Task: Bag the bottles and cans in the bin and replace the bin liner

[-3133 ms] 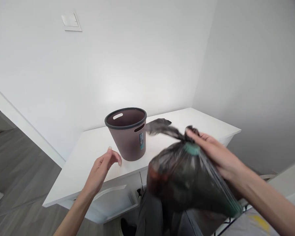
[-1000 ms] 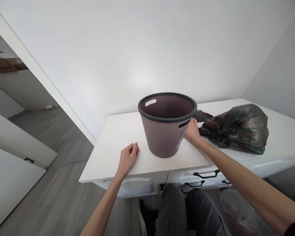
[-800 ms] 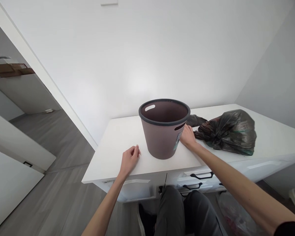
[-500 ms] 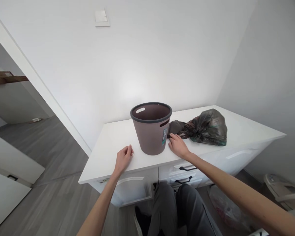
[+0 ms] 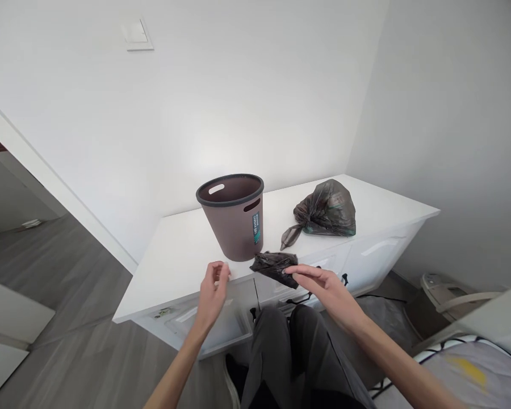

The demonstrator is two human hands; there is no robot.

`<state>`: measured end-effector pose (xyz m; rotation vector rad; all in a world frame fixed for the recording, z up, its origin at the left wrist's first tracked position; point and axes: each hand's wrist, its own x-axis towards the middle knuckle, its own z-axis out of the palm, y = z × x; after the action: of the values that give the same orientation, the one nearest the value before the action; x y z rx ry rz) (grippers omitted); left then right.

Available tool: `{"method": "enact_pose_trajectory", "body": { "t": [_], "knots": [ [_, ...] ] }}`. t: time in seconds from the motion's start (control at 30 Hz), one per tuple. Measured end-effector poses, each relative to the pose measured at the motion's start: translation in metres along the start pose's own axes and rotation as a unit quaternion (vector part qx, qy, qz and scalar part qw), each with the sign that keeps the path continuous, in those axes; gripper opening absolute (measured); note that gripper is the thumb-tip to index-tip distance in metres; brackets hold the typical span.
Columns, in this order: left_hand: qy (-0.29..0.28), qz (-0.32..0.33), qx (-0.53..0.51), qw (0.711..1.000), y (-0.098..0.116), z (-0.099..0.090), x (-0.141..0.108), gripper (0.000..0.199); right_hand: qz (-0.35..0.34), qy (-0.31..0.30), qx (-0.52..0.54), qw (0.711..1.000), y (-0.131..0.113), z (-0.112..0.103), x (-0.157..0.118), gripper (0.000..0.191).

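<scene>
My right hand (image 5: 319, 281) pinches a folded black plastic bag (image 5: 276, 267) between thumb and fingers, held over the front edge of the cabinet. My left hand (image 5: 215, 287) is beside the trash can near the same edge, its fingers loosely curled and apart with nothing in them. Upright on the white top stands a brownish-mauve trash can (image 5: 232, 227) with a dark rim, oval handle holes and a green label. To its right lies a full dark garbage bag (image 5: 327, 210), knotted at the neck, its tied end pointing left.
The white cabinet (image 5: 174, 244) has dark drawer handles and stands against the wall. A switch plate (image 5: 137, 35) is on the wall above. A beige plastic container (image 5: 438, 301) with a handle is at lower right. A doorway opens on the left.
My right hand has picked up the folded black bag from beside the trash can and brought it toward me. My left hand has loosened its fingers. The view has shifted right.
</scene>
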<state>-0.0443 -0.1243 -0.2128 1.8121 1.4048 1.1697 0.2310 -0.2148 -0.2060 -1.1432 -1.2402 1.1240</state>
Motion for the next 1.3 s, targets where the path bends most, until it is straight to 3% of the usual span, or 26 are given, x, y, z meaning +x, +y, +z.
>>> {"method": "enact_pose_trajectory", "body": {
  "t": [0.1,0.27,0.47,0.67,0.83,1.0,1.13,1.2,1.3],
  "knots": [
    [-0.026,0.059,-0.038,0.997,0.028,0.017,-0.017,0.045,-0.001,0.042,0.081,0.996,-0.013,0.001,-0.014,0.032],
    [-0.187,0.053,-0.076,0.978,0.065,0.012,-0.025,0.054,-0.017,0.087,0.161,0.983,-0.012,0.008,-0.026,0.032],
    [-0.216,0.054,0.027,0.975,0.105,0.004,-0.03,0.045,0.025,0.118,0.19,0.974,-0.016,0.021,-0.037,0.048],
    [-0.124,0.043,0.079,0.988,0.119,0.008,-0.038,0.038,0.061,0.214,0.161,0.962,-0.004,0.036,-0.056,0.05],
    [-0.118,0.063,0.079,0.988,0.117,0.005,-0.043,0.038,0.105,0.181,0.159,0.965,0.0,0.056,-0.059,0.051],
    [-0.143,0.035,0.069,0.987,0.113,-0.016,-0.035,0.037,0.124,0.158,0.236,0.951,-0.021,0.067,-0.055,0.059],
    [-0.109,0.023,0.06,0.992,0.103,-0.04,-0.014,0.035,0.129,0.183,0.305,0.926,-0.03,0.067,-0.056,0.059],
    [-0.071,0.016,0.059,0.996,0.101,-0.049,-0.005,0.035,0.135,0.176,0.331,0.917,-0.03,0.066,-0.056,0.058],
    [0.057,0.042,0.072,0.995,0.111,-0.052,-0.006,0.038,0.147,0.167,0.332,0.917,-0.03,0.065,-0.057,0.057]
  ]
}}
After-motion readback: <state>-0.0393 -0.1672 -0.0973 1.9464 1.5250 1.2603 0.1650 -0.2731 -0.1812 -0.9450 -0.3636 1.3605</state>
